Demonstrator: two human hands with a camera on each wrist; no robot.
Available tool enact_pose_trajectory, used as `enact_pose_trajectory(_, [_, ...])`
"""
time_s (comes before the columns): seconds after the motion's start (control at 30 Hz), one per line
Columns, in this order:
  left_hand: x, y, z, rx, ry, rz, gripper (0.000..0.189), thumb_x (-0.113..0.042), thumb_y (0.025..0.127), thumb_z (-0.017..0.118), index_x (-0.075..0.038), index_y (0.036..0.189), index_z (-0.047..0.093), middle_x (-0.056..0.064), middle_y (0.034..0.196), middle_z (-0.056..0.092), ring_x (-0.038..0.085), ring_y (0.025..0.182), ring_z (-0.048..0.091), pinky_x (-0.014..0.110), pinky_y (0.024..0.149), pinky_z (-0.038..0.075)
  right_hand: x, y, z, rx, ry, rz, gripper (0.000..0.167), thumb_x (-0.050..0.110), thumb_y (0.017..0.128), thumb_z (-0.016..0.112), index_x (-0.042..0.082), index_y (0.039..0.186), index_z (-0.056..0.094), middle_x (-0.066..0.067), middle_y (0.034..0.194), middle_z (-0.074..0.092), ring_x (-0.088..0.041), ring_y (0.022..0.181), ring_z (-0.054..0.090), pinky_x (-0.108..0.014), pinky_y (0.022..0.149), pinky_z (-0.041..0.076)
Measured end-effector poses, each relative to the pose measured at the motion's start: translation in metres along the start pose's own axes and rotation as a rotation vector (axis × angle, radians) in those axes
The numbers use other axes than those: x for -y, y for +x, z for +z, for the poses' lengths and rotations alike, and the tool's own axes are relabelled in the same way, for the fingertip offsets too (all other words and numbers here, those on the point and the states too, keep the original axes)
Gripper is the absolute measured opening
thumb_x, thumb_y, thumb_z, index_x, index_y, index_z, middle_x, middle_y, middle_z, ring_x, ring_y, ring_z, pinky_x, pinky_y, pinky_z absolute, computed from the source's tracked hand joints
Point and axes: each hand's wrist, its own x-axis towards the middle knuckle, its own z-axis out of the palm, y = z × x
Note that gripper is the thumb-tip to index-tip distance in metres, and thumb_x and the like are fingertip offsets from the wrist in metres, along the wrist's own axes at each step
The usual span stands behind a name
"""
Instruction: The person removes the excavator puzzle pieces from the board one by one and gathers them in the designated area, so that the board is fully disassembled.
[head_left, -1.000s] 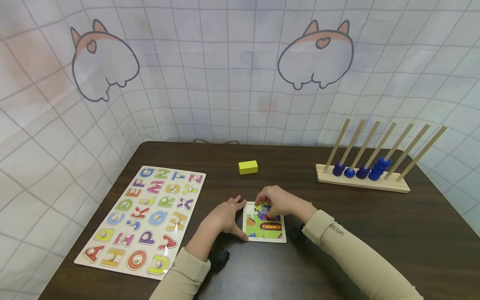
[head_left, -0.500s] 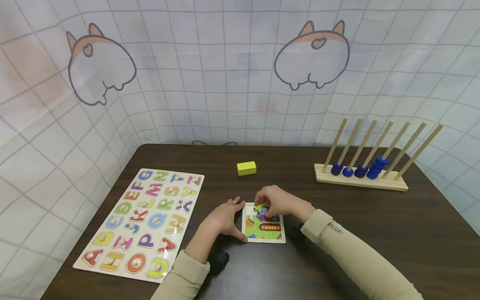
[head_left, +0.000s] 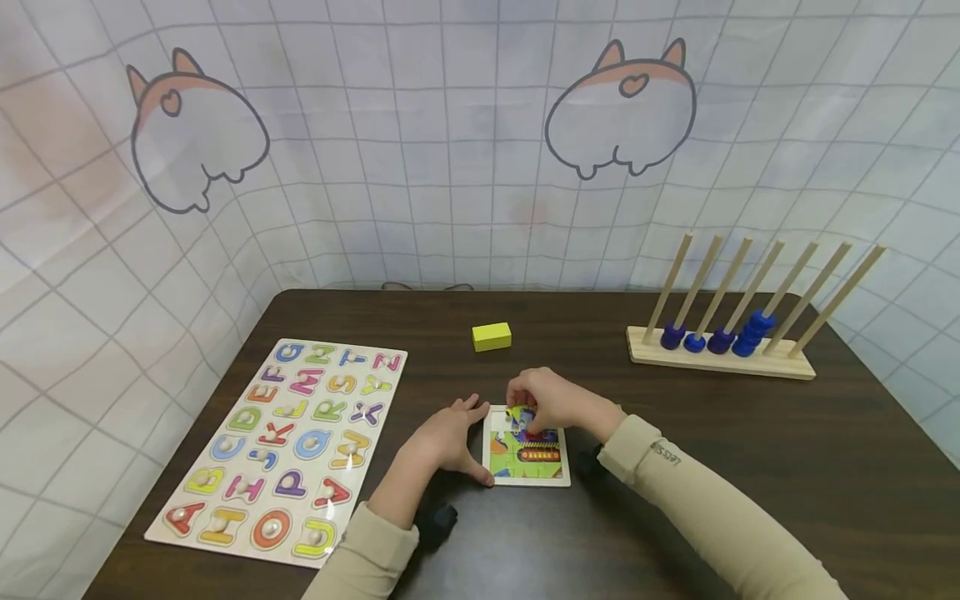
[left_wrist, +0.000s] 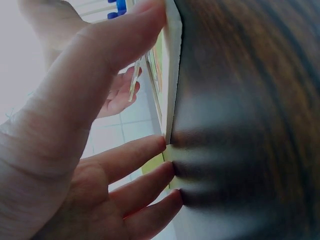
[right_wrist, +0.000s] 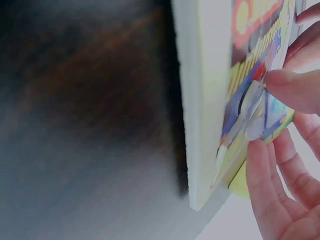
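Little is altered since a second ago: the small jigsaw board (head_left: 527,454) lies on the tabletop (head_left: 750,450), steadied at its left edge by the left hand (head_left: 448,437) with straight fingers. A puzzle piece (right_wrist: 248,106) stays pinched in the right hand (head_left: 551,400), slightly shifted above the board's far corner, so the fitting seems unfinished.

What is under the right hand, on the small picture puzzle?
Under the right hand the fingers pinch a loose piece at the far part of the picture puzzle. The board beneath the palm is covered.
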Motion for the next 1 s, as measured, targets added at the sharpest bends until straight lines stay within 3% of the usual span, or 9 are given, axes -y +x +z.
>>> enact_pose_trajectory(0.4, [0.001, 0.003, -0.001, 0.007, -0.003, -0.027, 0.101, -0.041, 0.057, 0.085, -0.013, 0.141, 0.037, 0.007, 0.149, 0.026, 0.031, 0.135, 0.022, 0.049, 0.103, 0.028, -0.003, -0.006, -0.009, -0.046, 0.044, 0.024, 0.039, 0.009, 0.069, 0.08, 0.004, 0.103, 0.061, -0.003, 0.093, 0.059, -0.017, 0.082, 0.055, -0.028, 0.073, 0.05])
enact_pose_trajectory(1.0, [-0.001, 0.003, 0.001, 0.007, 0.018, -0.024, 0.103, -0.042, 0.056, 0.085, -0.012, 0.142, 0.036, 0.009, 0.149, 0.024, 0.031, 0.135, 0.022, 0.048, 0.104, 0.028, -0.024, -0.051, -0.027, -0.132, 0.054, 0.014, 0.036, 0.003, 0.071, 0.075, 0.001, 0.106, 0.065, -0.005, 0.096, 0.059, -0.017, 0.084, 0.056, -0.031, 0.074, 0.052])
